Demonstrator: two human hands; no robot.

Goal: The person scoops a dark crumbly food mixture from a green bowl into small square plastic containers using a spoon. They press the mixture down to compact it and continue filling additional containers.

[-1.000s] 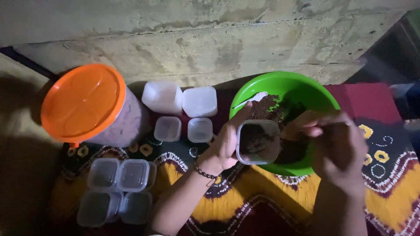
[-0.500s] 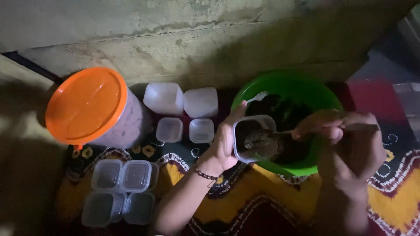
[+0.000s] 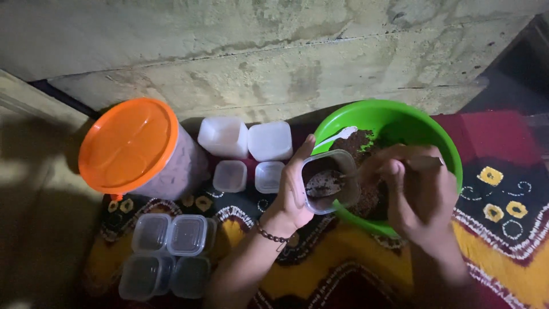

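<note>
- My left hand (image 3: 297, 191) is wrapped round a small clear plastic tub (image 3: 330, 180), thumb up along its near side and the other fingers curled behind it, so the hand is closed as far as the tub lets it.
- I hold that tub tilted over the near left edge of the green bowl (image 3: 440, 134), its open mouth turned up toward me; some dark brown stuff already lies inside it.
- My right hand (image 3: 420, 191) is bunched into a loose fist over the bowl, fingers folded round the handle of a spoon (image 3: 426, 164) whose end sticks out to the right of my knuckles.
- The business end of the spoon is dim and partly hidden by my fingers; it points left, toward the tub's mouth.
- More of the same dark mixture (image 3: 357, 143) sits in the bowl, just beyond the tub.
- A beaded bracelet (image 3: 271, 236) circles my left wrist.
- To the left of the bowl, two white lidded boxes (image 3: 246, 138) stand side by side, with two small clear tubs (image 3: 249, 176) just in front of them.
- Farther left stands a big jar with an orange lid (image 3: 128, 146), and nearer me a cluster of four empty clear tubs (image 3: 166, 252).
- Everything rests on a patterned cloth (image 3: 503, 212) of red, yellow and black.
</note>
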